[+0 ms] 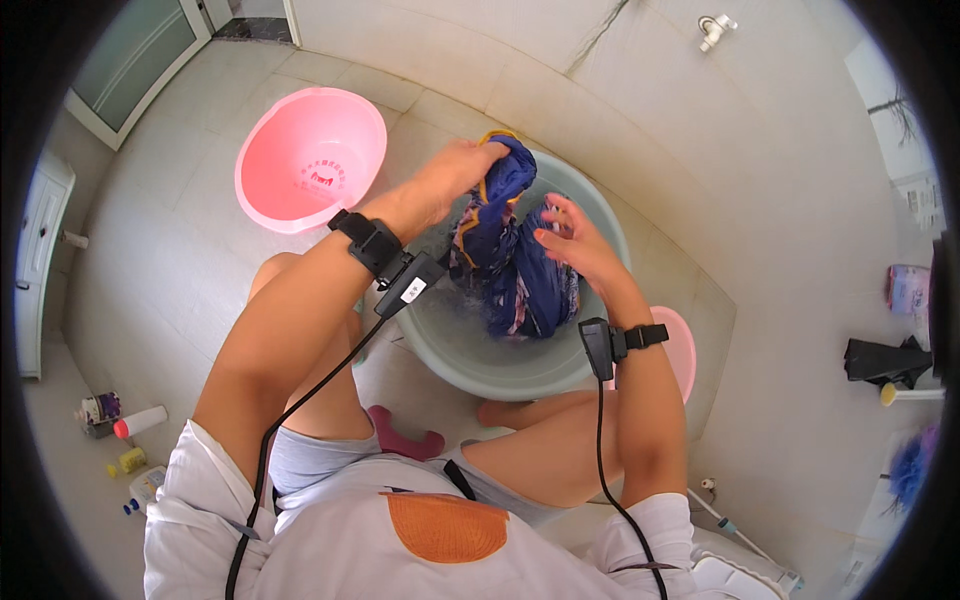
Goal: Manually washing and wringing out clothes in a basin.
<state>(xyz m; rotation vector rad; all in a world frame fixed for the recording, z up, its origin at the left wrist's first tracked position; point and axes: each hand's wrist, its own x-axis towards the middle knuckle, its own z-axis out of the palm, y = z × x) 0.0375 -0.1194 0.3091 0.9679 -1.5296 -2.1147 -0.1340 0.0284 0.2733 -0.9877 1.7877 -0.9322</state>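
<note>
A large grey-green plastic basin (487, 379) holds water and a wet, bunched blue cloth (536, 289) with a floral pattern and yellow edging. My left hand (469, 165) grips a raised end of the cloth at the basin's far rim, the yellow trim looping by my thumb. Over the right side of the same cloth is my right hand (574, 236), fingers apart and slightly curled. Whether its fingertips touch the fabric is hard to tell. The cloth's lower part lies in the water.
A pink basin (281, 169) stands on the tiled floor to the left. Another pink vessel (675, 349) is partly behind my right forearm. Several bottles (142, 421) are at far left. A white tap (716, 31) juts from the wall. Cables run from both wrist devices.
</note>
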